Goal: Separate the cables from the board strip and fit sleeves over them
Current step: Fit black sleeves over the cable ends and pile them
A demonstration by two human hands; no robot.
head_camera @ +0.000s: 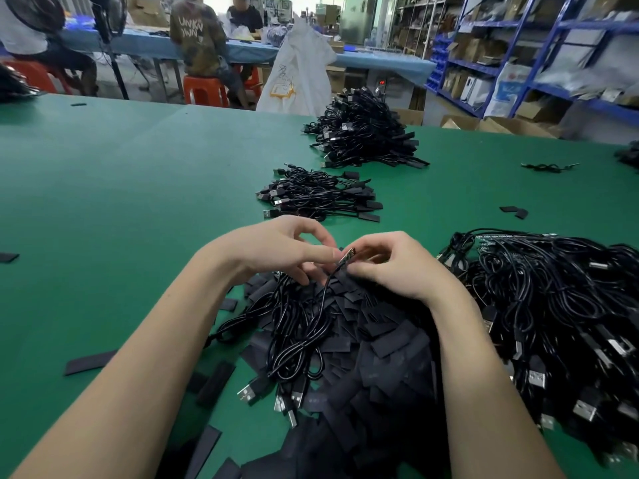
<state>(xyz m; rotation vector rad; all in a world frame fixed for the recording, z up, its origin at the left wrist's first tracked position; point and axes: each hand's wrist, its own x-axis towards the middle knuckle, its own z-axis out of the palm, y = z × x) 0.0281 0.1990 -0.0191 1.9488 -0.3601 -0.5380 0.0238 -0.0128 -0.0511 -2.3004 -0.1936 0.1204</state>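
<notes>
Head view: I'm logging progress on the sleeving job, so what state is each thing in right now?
Left hand: pinching the board.
Right hand: gripping the board's other side.
Board: held up between both hands, cable attached, no sleeve on.
Sleeves: loose heap under the hands.
Near bundle: unsleeved, lying on the sleeves.
Right pile: tangled.
Middle pile: sleeved, stacked.
Far pile: sleeved, heaped.

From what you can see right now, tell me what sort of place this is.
Most likely a small electronics assembly workshop. Heaps of black cables and loose sleeves cover a green table, blue shelves hold boxed stock, and other workers sit on stools at a bench behind.
</notes>
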